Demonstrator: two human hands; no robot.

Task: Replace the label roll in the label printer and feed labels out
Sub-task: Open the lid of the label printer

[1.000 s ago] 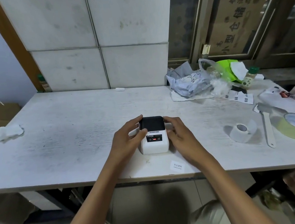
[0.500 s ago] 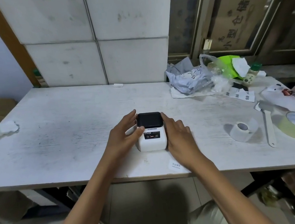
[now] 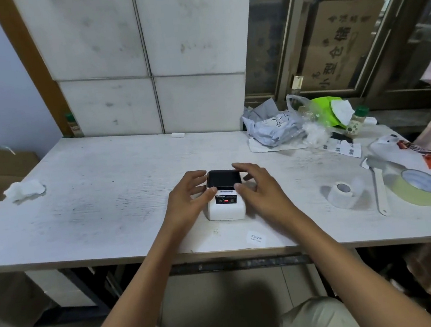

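Observation:
A small white label printer [image 3: 227,210] with a black lid stands near the front edge of the white table [image 3: 105,204]. Its lid is down. My left hand [image 3: 188,203] cups its left side, thumb touching the front just under the lid. My right hand [image 3: 262,187] arches over the right side, fingers spread above the lid's far corner and thumb at the lid's front edge. A white label roll [image 3: 344,193] lies on the table to the right, apart from both hands. One loose printed label [image 3: 256,238] lies at the table's front edge.
A wide yellowish tape roll [image 3: 420,189] and a white flat tool [image 3: 380,192] lie right of the label roll. Bags, papers and a small bottle [image 3: 356,121] crowd the back right. A crumpled tissue [image 3: 25,189] lies at the far left.
My right hand has lifted off the printer's right side, its fingers now spread over the lid. My left hand stays against the left side. The printer has not moved on the table.

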